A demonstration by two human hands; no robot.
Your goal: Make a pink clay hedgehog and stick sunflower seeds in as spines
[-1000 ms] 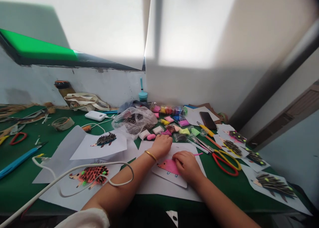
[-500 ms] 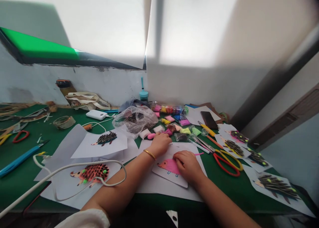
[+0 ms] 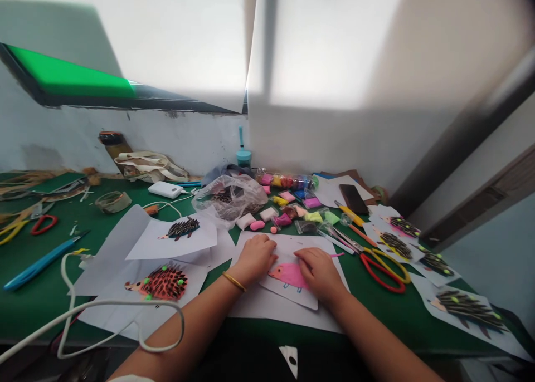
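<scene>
on the white sheet (image 3: pixel 267 309) before us lies a small white card (image 3: pixel 307 297), a little askew, with a pink hedgehog (image 3: pixel 288 273) on it. from the left we see its pointed snout, a reddish mouth and a dark eye, then the flat pink body, with two short legs outlined in blue below; its rear is hidden from us. a thin pink strip (image 3: pixel 337 254) pokes out farther right.

our left hand (image 3: pixel 256 255) rests palm down at the card's upper left, fingers bent, a gold bangle (image 3: pixel 234 282) at the wrist; we cannot tell whether it grasps anything. our right hand (image 3: pixel 317 268) arches over the hedgehog's rear, fingers curled down, and what lies under them we cannot tell.

to our left, a white cable (image 3: pixel 125 303) loops across the left forearm in view, and a red hedgehog picture (image 3: pixel 169 282) lies near it. beyond our hands, clay packets (image 3: pixel 298 212) crowd up near the sheet's far edge. the front edge of the green counter (image 3: pixel 368 315) runs close below the sheet. to the right, scissors (image 3: pixel 382 270) lie near our right hand, and green surface shows between the sheet and the finished hedgehog pictures (image 3: pixel 463 309).
</scene>
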